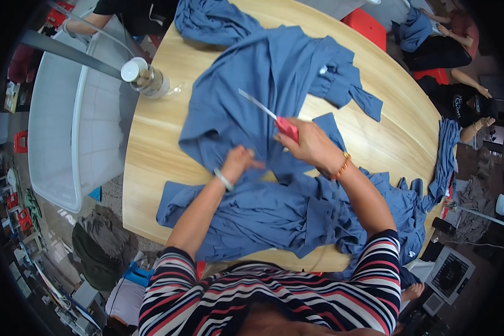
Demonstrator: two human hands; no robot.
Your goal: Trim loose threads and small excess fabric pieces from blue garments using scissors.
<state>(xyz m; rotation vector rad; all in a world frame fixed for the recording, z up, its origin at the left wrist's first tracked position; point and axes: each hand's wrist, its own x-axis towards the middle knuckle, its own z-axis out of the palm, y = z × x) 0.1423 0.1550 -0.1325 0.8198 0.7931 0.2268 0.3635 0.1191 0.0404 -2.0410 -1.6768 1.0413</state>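
A blue garment point(252, 73), with cuffed parts at its right, lies spread and rumpled over the wooden table. Above its right side my right hand point(311, 147) is closed around the red handle of a slim tool point(260, 105), whose long, thin, pale blade points up and left over the cloth. The exact kind of tool is unclear. My left hand point(241, 162) hovers at the garment's lower edge, fingers stretched apart and smeared by motion; it does not appear to grip anything. Nearer to me, a second blue garment point(257, 218) lies bunched across the table under my forearms.
A lidded clear jar point(148, 78) stands at the wooden table's point(145, 162) left edge, beside a large white tub point(56, 129). More blue cloth point(447, 151) hangs over the right edge. A red stool point(365, 28) stands beyond the table. Other people sit at upper right.
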